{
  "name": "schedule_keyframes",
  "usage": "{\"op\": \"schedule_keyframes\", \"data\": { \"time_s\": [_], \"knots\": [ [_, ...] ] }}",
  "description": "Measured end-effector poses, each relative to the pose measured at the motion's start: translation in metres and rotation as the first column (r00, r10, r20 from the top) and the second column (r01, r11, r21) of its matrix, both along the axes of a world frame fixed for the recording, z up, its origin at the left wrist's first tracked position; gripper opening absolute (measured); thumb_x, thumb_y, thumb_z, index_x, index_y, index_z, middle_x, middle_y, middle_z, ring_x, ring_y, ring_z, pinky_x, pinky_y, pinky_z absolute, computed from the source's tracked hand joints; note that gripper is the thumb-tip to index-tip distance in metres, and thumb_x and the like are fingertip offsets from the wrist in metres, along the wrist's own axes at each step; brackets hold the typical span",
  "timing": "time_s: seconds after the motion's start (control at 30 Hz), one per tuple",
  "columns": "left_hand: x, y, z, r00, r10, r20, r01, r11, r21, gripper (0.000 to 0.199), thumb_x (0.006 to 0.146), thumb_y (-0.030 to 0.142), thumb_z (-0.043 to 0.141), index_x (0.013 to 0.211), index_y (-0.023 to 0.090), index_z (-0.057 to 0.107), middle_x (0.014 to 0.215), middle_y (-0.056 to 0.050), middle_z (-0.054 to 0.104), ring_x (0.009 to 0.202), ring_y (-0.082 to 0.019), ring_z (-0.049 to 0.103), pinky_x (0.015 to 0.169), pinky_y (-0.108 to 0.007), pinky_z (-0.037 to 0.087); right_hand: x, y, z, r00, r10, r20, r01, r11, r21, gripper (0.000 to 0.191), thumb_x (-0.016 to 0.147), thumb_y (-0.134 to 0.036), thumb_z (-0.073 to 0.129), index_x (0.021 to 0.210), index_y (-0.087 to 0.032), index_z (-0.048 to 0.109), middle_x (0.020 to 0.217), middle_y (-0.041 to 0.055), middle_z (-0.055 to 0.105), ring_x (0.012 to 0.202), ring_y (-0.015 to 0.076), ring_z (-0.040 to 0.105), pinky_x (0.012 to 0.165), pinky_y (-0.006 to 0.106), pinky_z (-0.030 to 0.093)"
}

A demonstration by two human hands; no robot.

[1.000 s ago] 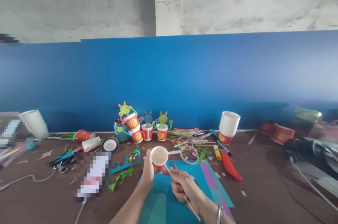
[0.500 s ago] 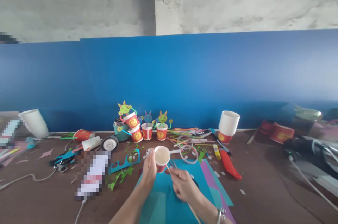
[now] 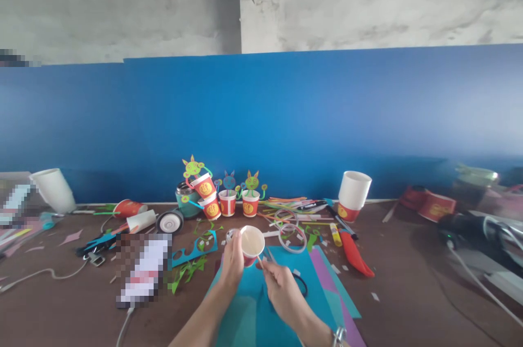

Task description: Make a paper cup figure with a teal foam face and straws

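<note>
My left hand point(image 3: 232, 262) grips a red and white paper cup point(image 3: 252, 242) around its left side, with the cup's open mouth tilted toward me. Close against the cup's lower right side, my right hand point(image 3: 281, 282) is closed around a thin wooden stick point(image 3: 260, 262). Its tip is at the cup's wall; I cannot tell whether it pierces it. Under my right hand lie scissors point(image 3: 302, 285), with a dark handle loop showing and the rest partly hidden. Sheets of blue paper point(image 3: 294, 262) are spread beneath both hands.
Paper cups with animal figures point(image 3: 250, 202) stand near the blue partition point(image 3: 286, 118). Clear tape rolls point(image 3: 292, 239), a glue stick point(image 3: 335, 235) and a red pouch point(image 3: 356, 257) lie to the right. Stacked white cups point(image 3: 354, 192) stand behind. A phone point(image 3: 145, 271) lies left.
My right hand has shifted slightly, leaving more of the scissors' handle visible. The stick's lower end no longer shows below my hand. The cup has moved slightly right.
</note>
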State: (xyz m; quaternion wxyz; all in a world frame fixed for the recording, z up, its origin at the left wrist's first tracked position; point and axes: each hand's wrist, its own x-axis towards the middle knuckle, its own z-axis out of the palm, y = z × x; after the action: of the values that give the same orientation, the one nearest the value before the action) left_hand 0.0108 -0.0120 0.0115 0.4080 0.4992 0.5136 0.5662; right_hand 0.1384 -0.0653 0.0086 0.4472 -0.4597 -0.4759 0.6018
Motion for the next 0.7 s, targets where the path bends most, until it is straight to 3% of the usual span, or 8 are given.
{"op": "schedule_keyframes", "data": {
  "time_s": [0.07,0.17,0.27,0.43,0.57,0.7],
  "knots": [
    [-0.001,0.001,-0.002,1.000,-0.009,-0.001,0.009,1.000,-0.006,0.050,0.086,0.050,0.037,0.107,0.012,0.063,0.117,-0.016,0.063,0.117,-0.029,0.052,0.100,-0.039,0.038,0.004,-0.003,0.008,0.995,-0.004,-0.098,-0.011,0.989,-0.150,0.033,0.071,-0.047,0.063,0.084,-0.017,0.058,0.036,-0.0126,0.028,0.032,0.0039,0.017,0.037,0.023,0.005],
    [-0.002,0.002,-0.006,1.000,-0.017,-0.005,0.017,1.000,-0.005,0.050,0.085,0.048,0.039,0.110,0.012,0.061,0.125,-0.017,0.058,0.124,-0.030,0.045,0.105,-0.043,0.032,0.013,-0.006,0.021,0.935,0.007,-0.354,-0.126,0.941,-0.314,0.029,0.073,-0.042,0.062,0.088,-0.018,0.055,0.040,-0.0148,0.022,0.033,0.0030,0.011,0.037,0.021,0.002],
    [-0.002,0.001,-0.008,0.999,-0.049,-0.007,0.049,0.998,0.024,0.048,0.080,0.047,0.048,0.114,0.015,0.058,0.131,-0.013,0.054,0.128,-0.029,0.040,0.107,-0.040,0.029,0.022,-0.002,0.027,0.890,0.040,-0.455,-0.204,0.927,-0.316,0.027,0.075,-0.036,0.062,0.092,-0.016,0.056,0.040,-0.0155,0.018,0.033,0.0027,0.008,0.037,0.020,0.000],
    [0.007,-0.004,-0.004,0.978,-0.207,-0.022,0.208,0.962,0.177,0.056,0.069,0.034,0.069,0.120,0.019,0.052,0.118,-0.010,0.062,0.112,-0.028,0.055,0.096,-0.036,0.041,0.034,0.007,0.021,0.849,0.069,-0.524,-0.224,0.945,-0.239,0.022,0.076,-0.037,0.063,0.084,-0.018,0.055,0.042,-0.0147,0.019,0.033,0.0023,0.008,0.035,0.019,0.001],
    [0.008,-0.001,-0.005,0.981,-0.193,0.024,0.184,0.962,0.204,0.051,0.064,0.030,0.075,0.110,0.017,0.056,0.102,-0.009,0.066,0.095,-0.026,0.062,0.084,-0.032,0.046,0.037,0.009,0.019,0.885,0.084,-0.459,-0.210,0.950,-0.231,0.025,0.076,-0.041,0.062,0.084,-0.019,0.054,0.042,-0.0149,0.019,0.033,0.0025,0.008,0.034,0.018,0.003],
    [0.006,0.004,-0.008,0.992,-0.109,0.064,0.094,0.975,0.202,0.036,0.064,0.027,0.073,0.096,0.016,0.061,0.089,-0.007,0.067,0.085,-0.023,0.063,0.078,-0.030,0.047,0.042,0.012,0.022,0.974,0.159,-0.161,-0.180,0.976,-0.125,0.036,0.074,-0.046,0.062,0.093,-0.016,0.059,0.037,-0.0150,0.026,0.031,0.0028,0.012,0.032,0.018,0.008]
  ]
}}
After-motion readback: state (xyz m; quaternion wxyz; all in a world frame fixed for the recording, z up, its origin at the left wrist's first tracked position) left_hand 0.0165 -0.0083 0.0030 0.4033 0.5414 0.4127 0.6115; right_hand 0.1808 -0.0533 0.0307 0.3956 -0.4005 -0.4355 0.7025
